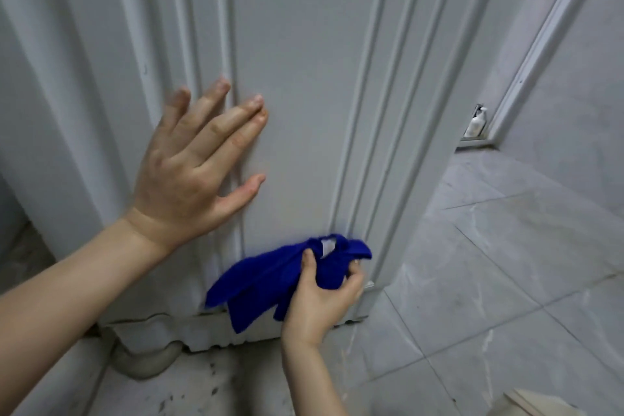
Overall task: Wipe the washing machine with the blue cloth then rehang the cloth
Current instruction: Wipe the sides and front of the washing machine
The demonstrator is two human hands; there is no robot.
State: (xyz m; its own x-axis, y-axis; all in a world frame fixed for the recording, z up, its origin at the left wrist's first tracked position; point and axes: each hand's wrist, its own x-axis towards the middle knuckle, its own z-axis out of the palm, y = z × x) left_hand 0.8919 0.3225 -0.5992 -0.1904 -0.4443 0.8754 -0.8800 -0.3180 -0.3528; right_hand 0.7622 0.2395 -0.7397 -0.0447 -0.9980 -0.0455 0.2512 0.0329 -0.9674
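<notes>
A person crouched beside a white washing machine (297,78), looking down its ribbed side panel. The left hand (189,172) lay flat against the panel with fingers spread and straight, holding nothing and seeming to brace the body. The right hand (320,300) had its thumb and fingers curled tightly round a bunched blue cloth (263,284), pressed low on the panel just above the bottom edge, with loose corners hanging. The wiping looked to be under way. To do it well, the cloth should probably be flattened for more contact and run along the grooves, where dirt would collect. A grey tiled floor (506,280) and a distant pump bottle (476,123) showed to the right.
</notes>
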